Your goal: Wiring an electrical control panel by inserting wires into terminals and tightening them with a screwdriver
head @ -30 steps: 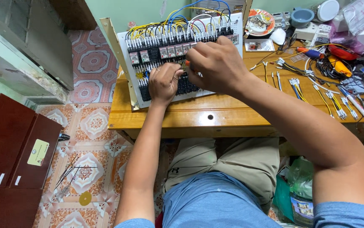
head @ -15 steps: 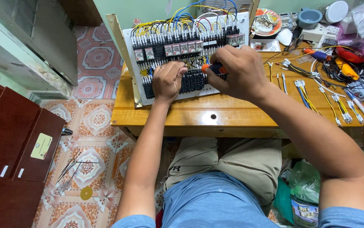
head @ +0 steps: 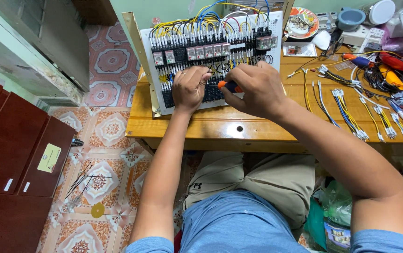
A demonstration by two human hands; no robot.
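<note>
One wiring panel (head: 257, 61), one screwdriver (head: 229, 86), one wooden table (head: 211, 126), two hands, one plate (head: 303, 22).

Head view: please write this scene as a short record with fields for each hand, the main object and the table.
Left hand: fist resting on the wiring panel
Right hand: grips an orange-handled screwdriver, tip toward the panel
Wiring panel: white board, rows of relays, yellow, blue and black wires
Table: wooden; cut wires lie right of the panel

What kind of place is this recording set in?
Probably a home electrical workbench: a wired control panel on a wooden table, bundles of cut wires, patterned floor tiles.
</note>
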